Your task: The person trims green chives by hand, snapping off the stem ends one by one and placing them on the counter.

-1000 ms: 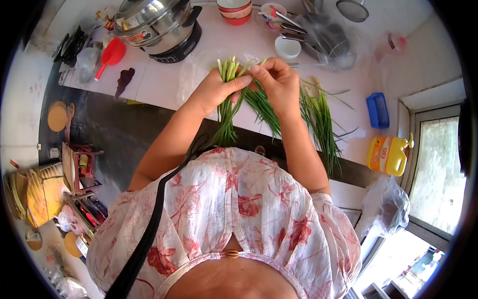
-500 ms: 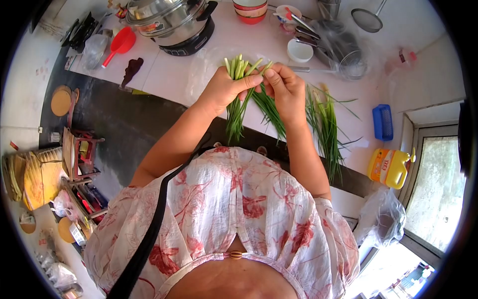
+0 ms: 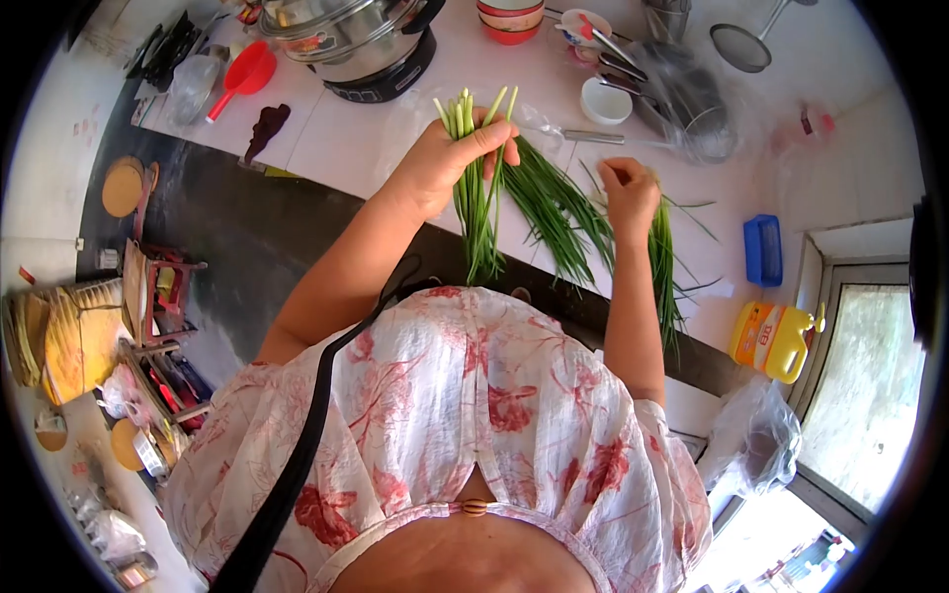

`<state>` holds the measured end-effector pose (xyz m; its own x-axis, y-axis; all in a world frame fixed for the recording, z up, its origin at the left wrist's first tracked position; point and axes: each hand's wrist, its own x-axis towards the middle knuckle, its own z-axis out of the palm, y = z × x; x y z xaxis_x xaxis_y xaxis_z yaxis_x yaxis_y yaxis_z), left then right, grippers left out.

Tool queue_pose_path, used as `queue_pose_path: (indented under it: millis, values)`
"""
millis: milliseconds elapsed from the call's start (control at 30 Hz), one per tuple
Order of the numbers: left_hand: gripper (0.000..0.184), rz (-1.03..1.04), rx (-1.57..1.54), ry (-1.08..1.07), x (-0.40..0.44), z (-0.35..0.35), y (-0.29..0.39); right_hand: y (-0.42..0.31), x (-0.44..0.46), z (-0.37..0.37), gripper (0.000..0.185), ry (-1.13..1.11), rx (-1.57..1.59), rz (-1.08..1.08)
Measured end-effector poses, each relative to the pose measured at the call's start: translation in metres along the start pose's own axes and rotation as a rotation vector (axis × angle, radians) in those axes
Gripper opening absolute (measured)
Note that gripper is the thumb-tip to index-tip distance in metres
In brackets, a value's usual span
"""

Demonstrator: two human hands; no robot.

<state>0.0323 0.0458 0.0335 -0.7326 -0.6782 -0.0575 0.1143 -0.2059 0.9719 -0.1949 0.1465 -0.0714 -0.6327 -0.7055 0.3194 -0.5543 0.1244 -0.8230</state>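
Note:
My left hand [image 3: 447, 166] is closed round a bunch of chives [image 3: 478, 227], pale stem ends up and green leaves hanging toward me. To its right a second bunch of chives [image 3: 560, 210] lies spread on the white table, leaves reaching the front edge. My right hand [image 3: 633, 198] is above the table between that bunch and a looser pile of chives [image 3: 663, 272], which it partly covers. Its fingers are curled and pressed together; whether anything thin is between them I cannot make out.
A steel steamer [image 3: 346, 40] stands on a black hot plate [image 3: 386, 81] at the back left. Nearby are a red ladle [image 3: 247, 69], a white bowl [image 3: 605, 102], a long metal blade [image 3: 593, 136] and strainers. A blue basket [image 3: 762, 250] and yellow jug [image 3: 774, 341] sit at right.
My right hand has left the bunch in my left hand and moved right and slightly down, to the loose pile. The left hand keeps its grip; the bunch on the table shows more fully.

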Motion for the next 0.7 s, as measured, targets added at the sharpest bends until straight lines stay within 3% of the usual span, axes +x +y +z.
queue_pose_path:
  millis: [67, 167, 233, 333, 400, 533, 600, 700]
  values:
    - [0.022, -0.014, -0.035, 0.016, 0.0, -0.007, 0.001, 0.039, -0.001, -0.006, 0.006, 0.039, -0.302, -0.108]
    - [0.019, 0.022, -0.202, 0.195, 0.002, -0.022, -0.002, 0.076, -0.003, -0.011, 0.008, 0.071, -0.494, -0.273]
    - [0.023, 0.087, -0.305, 0.182, -0.001, -0.03, 0.005, 0.067, -0.001, -0.018, 0.013, -0.175, -0.795, 0.23]
    - [0.023, 0.091, -0.361, 0.253, -0.008, -0.036, 0.013, 0.065, 0.001, -0.007, 0.015, -0.257, -0.834, 0.187]
    - [0.022, 0.081, -0.345, 0.324, -0.013, -0.041, 0.014, 0.08, -0.005, 0.018, 0.014, -0.087, -0.439, -0.213]
    - [0.019, 0.068, -0.353, 0.365, -0.023, -0.048, 0.009, 0.013, -0.005, 0.059, 0.011, -0.368, -0.442, -0.098]
    - [0.016, 0.066, -0.354, 0.39, -0.03, -0.051, 0.008, 0.011, 0.0, 0.088, 0.012, -0.369, -0.146, -0.33]
    - [0.016, 0.101, -0.395, 0.438, -0.042, -0.059, 0.006, 0.011, 0.008, 0.126, 0.013, -0.385, -0.108, -0.403]
